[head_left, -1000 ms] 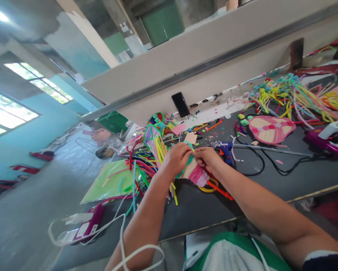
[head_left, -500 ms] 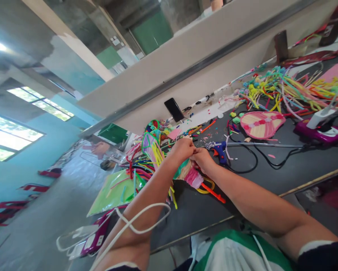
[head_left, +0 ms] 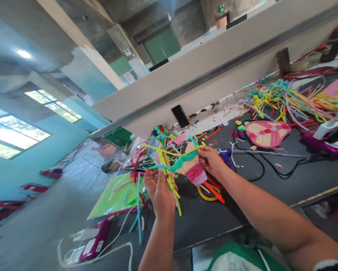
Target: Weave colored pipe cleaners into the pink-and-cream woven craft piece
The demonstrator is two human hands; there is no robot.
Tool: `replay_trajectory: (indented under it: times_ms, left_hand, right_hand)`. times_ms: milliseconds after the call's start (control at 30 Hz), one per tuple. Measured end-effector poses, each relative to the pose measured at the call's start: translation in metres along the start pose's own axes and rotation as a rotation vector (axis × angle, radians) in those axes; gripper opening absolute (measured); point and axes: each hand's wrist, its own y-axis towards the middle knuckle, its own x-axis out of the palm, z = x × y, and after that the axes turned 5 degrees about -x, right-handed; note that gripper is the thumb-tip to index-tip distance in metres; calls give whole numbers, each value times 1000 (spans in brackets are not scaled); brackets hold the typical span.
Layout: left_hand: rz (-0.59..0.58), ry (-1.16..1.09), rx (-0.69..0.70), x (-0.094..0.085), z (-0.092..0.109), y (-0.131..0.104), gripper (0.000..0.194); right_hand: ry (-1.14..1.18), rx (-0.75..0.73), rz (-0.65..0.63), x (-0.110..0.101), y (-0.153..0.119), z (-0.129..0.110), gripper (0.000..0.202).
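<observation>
Fuzzy striped panel [head_left: 190, 169], yellow stem [head_left: 171, 152], right hand [head_left: 211, 162]

Looking down at a dark, super cluttered counter [head_left: 191, 226]. Got a striped fuzzy piece [head_left: 195, 174] in teal, cream and pink pinched at its upper edge by the right hand [head_left: 211, 160], with the left hand [head_left: 160, 192] right by the teal end; can't tell if gripping it. Also got a yellow strand [head_left: 171, 152] running just above the teal. Just beyond the right hand, spot a blue glue gun [head_left: 226, 157], partly hidden. Further right, see a pink-and-cream oval piece [head_left: 267, 134] below a messy heap of colorful fuzzy stems [head_left: 284, 98]. Near center, notice a black phone [head_left: 180, 115] propped up at a tilt.
</observation>
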Motion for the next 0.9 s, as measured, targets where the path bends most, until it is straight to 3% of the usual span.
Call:
replay_trajectory:
  times_ms: [133,200,300,467,667,900]
  left_hand:
    - [-362,-146,-334,18,-12,-8,34]
    - [-458,-235,-468,31,-12,-6,36]
    - [-366,-366,-569,46,-13,1,33]
    - [-229,-384,-532,50,-17,4,30]
    - [-187,-387,-564,45,-16,1,29]
    - [-261,-395,-632,35,-19,9,27]
  right_hand:
    - [10,-25,-40,2,-3,-1,28]
    - [4,-7,-53,2,-3,1,27]
    - [-47,-5,-26,2,-2,4,27]
    - [-192,-120,76,2,0,5,29]
    - [-287,-217,102,8,-2,-1,29]
    - [-319,-164,29,5,-3,-7,32]
